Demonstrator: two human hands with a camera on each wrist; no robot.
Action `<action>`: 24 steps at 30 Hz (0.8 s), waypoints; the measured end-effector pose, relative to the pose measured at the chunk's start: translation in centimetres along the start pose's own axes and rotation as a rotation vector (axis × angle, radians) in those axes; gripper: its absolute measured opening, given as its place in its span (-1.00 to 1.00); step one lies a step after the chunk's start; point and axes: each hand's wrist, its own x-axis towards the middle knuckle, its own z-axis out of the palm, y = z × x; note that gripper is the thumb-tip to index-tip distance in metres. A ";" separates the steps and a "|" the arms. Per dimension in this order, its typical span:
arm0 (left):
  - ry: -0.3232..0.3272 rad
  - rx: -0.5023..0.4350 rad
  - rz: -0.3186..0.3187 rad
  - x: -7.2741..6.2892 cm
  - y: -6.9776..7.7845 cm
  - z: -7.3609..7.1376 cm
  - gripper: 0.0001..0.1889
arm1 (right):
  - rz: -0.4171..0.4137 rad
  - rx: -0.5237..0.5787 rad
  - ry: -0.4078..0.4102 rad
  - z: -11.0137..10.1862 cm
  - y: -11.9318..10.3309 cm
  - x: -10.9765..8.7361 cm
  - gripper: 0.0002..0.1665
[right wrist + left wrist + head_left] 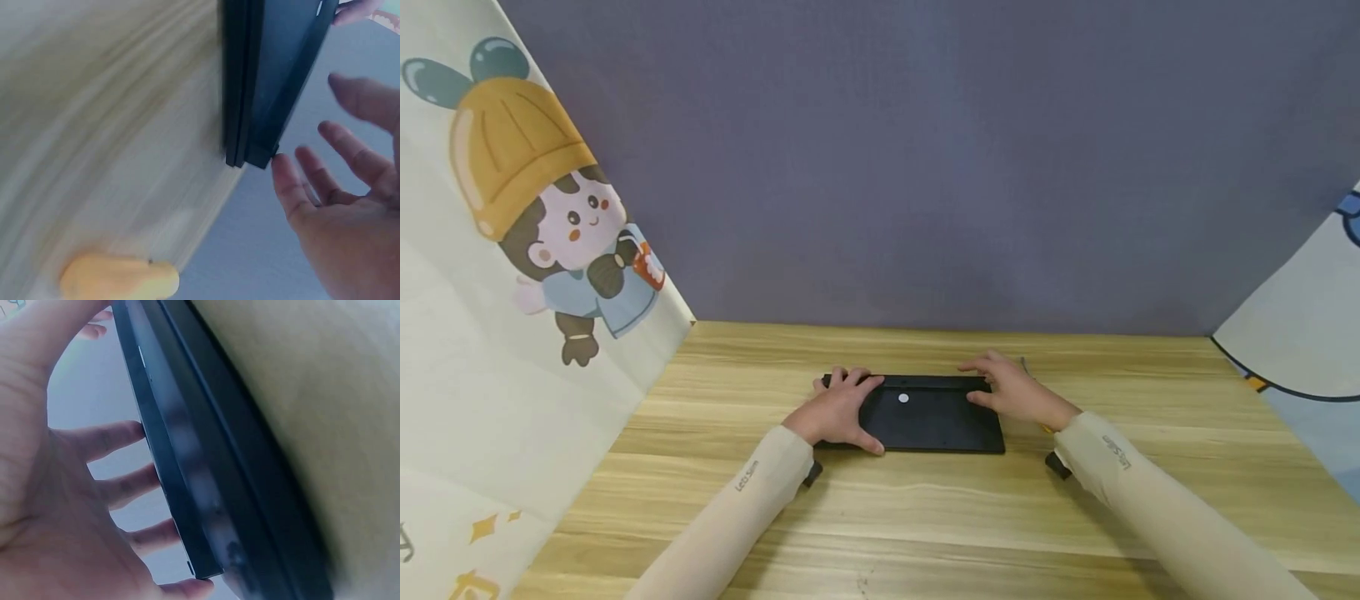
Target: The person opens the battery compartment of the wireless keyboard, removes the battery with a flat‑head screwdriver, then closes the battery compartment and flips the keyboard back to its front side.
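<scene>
A flat black rectangular panel (936,425) lies on the wooden table, with a raised strip along its far edge and a round white spot near its middle. My left hand (838,412) spans its left end and holds it, thumb at the near edge and fingertips on the far edge. In the left wrist view, those fingers (119,484) are spread along the black rim. Over the far right corner is my right hand (1011,392), fingers loosely spread. The right wrist view shows one of its fingertips right at the panel's corner (259,156).
A yellow-orange handle (119,278) lies on the table to the right of the panel, partly hidden by my right hand in the head view. A grey cloth wall (925,167) rises behind the table (925,525). Printed sheets (467,400) flank it.
</scene>
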 end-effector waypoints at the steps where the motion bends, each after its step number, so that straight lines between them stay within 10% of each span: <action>1: 0.002 -0.003 0.001 0.0 0.0 0.0 0.14 | -0.001 0.002 0.009 0.1 0.0 0.4 -0.47; 24: 0.029 -0.162 -0.091 -2.9 -4.9 -1.0 0.06 | 0.055 -0.029 -0.006 0.5 0.8 4.0 -0.76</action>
